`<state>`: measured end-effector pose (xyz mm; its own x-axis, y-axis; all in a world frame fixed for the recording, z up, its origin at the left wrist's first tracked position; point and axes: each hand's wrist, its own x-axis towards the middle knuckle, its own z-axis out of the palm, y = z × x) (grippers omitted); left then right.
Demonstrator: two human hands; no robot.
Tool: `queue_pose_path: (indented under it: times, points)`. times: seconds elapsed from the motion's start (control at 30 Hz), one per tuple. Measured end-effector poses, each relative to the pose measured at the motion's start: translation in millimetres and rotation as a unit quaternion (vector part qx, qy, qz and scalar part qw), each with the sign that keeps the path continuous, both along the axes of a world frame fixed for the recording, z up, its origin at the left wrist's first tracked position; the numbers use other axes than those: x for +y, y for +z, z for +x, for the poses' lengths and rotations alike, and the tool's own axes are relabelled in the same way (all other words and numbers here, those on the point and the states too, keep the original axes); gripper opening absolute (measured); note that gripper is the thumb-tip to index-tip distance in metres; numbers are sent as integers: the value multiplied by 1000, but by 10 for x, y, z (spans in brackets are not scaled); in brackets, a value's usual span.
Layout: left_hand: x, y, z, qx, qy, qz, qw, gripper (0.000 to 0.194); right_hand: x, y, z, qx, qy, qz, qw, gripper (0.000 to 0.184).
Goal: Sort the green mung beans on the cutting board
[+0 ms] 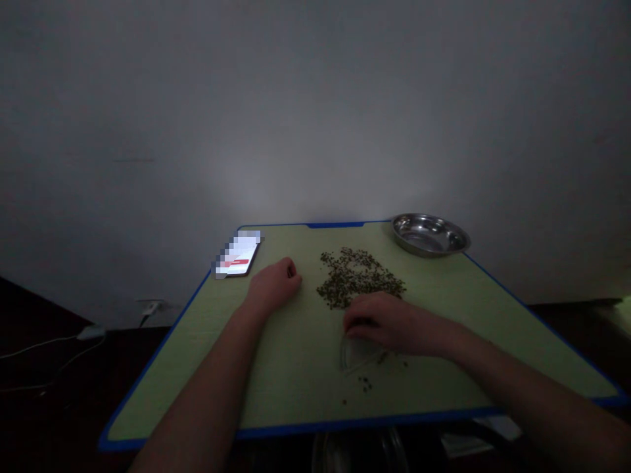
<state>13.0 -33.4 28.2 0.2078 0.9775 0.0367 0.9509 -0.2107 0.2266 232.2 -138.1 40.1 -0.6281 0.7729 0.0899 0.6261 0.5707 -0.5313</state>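
Note:
A loose patch of small dark seeds or grains (357,274) is spread over the pale green tabletop (296,387). My right hand (382,322) is at the near edge of this patch, its fingers curled and pinched together. What they hold, if anything, is hidden. Under and just in front of these fingers is a clear, see-through container or piece of plastic (352,355); I cannot tell whether the hand grips it. A few stray grains (365,383) lie nearer to me. To the left of the patch, my left hand (279,281) rests closed on the table, with nothing visible in it.
A shiny metal bowl (430,236) stands at the far right corner. At the far left edge lies a phone (241,253) with a lit screen. Blue trim (315,427) borders the table, and a grey wall (315,131) rises behind. Cables and a socket (150,307) are left.

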Motion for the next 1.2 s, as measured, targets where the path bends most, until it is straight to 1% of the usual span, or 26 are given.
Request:
queue_pose_path:
  times: [0.13,0.3,0.4,0.53,0.67,0.8,0.93,1.07,1.2]
  points:
    - [-2,-1,-1,-2,2,2,1000,20,-30,-22,187,-3,-87,0,996,9]
    - [-10,3,8,-6,4,0,1000,19,-202,-65,402,-23,-181,-15,983,15]
    - [-14,6,15,-6,3,1,1000,20,-300,-98,417,-24,-213,-15,977,15]
    - [-23,21,21,-4,5,-3,1000,20,-356,-120,301,-18,-223,-20,975,13]
    - [-18,22,15,-6,5,-2,1000,20,-345,-129,142,-6,-192,-24,981,10]
    - [-13,12,8,-6,6,-3,1000,19,-305,-116,13,-1,-128,-14,992,10]
    - [-21,22,14,-6,5,-1,1000,19,-250,-56,-113,-7,-55,3,998,7]
    - [-23,33,23,-1,8,-5,1000,19,-184,13,-241,-11,6,17,1000,9]
    - [-12,18,17,0,2,4,1000,18,-136,37,-318,-9,49,10,999,9]
